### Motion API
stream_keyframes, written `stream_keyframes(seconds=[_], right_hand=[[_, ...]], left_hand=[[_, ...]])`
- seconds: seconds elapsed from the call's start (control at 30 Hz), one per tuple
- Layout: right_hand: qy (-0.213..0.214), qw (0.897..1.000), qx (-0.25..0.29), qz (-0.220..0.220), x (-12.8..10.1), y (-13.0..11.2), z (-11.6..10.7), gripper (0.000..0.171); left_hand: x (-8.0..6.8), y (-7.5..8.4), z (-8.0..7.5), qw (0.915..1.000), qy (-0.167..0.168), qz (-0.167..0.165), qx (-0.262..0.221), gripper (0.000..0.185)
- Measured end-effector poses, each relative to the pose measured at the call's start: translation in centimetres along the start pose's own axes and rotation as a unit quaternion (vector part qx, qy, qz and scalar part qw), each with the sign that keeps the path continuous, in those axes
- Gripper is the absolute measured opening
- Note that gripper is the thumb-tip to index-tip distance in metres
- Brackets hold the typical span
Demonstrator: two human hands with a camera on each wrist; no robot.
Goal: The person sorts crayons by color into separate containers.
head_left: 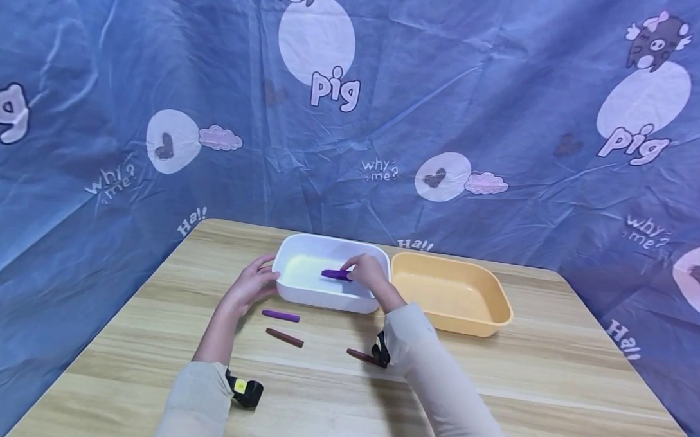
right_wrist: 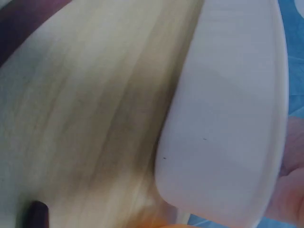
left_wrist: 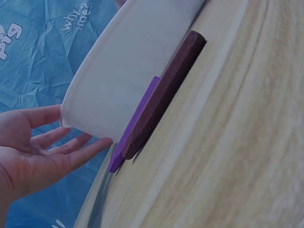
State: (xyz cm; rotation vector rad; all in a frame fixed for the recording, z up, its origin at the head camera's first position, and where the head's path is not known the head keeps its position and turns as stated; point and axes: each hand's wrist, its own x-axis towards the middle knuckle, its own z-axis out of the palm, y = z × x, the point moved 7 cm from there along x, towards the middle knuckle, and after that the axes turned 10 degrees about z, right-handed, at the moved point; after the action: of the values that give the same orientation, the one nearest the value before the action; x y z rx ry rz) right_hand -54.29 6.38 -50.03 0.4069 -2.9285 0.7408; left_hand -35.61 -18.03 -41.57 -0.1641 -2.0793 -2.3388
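My right hand (head_left: 367, 272) reaches into the white bin (head_left: 324, 299) and pinches a dark purple crayon (head_left: 333, 274) just above or on its floor; I cannot tell which. In the right wrist view the bin's wall (right_wrist: 223, 109) hides most of that hand. At the bin's left end, my left hand (head_left: 252, 284) touches the wall with fingers fairly straight, as the left wrist view also shows. In front of the bin lie a purple crayon (head_left: 280, 316) and a brown crayon (head_left: 285, 338). Another brown crayon (head_left: 364, 356) lies below my right wrist.
A yellow-orange bin (head_left: 450, 325) stands right beside the white one. Both sit near the back edge of the wooden table (head_left: 553, 380). Behind it hangs a blue printed cloth (head_left: 228, 60). Each wrist wears a black camera (head_left: 250, 394).
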Motion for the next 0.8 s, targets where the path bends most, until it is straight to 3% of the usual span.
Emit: stream_keyframes(seconds=[0.07, 0.2, 0.27, 0.8], right_hand=[[-0.007, 1.0, 0.006, 0.016, -1.4, -1.5, -1.2, 0.025], [-0.027, 0.998, 0.01, 0.063, -7.6, -8.2, -7.1, 0.024], [-0.034, 0.996, 0.011, 0.078, -9.6, -10.3, -9.0, 0.024], [-0.049, 0.994, -0.004, 0.1, -9.6, -10.5, -8.6, 0.019]], left_hand=[[0.1, 0.1, 0.1, 1.0, 0.0, 0.0, -0.001, 0.057], [0.1, 0.1, 0.0, 1.0, -0.002, 0.0, 0.001, 0.057], [0.1, 0.1, 0.0, 1.0, -0.004, 0.001, 0.002, 0.057], [0.2, 0.2, 0.0, 1.0, -0.005, 0.001, 0.005, 0.057]])
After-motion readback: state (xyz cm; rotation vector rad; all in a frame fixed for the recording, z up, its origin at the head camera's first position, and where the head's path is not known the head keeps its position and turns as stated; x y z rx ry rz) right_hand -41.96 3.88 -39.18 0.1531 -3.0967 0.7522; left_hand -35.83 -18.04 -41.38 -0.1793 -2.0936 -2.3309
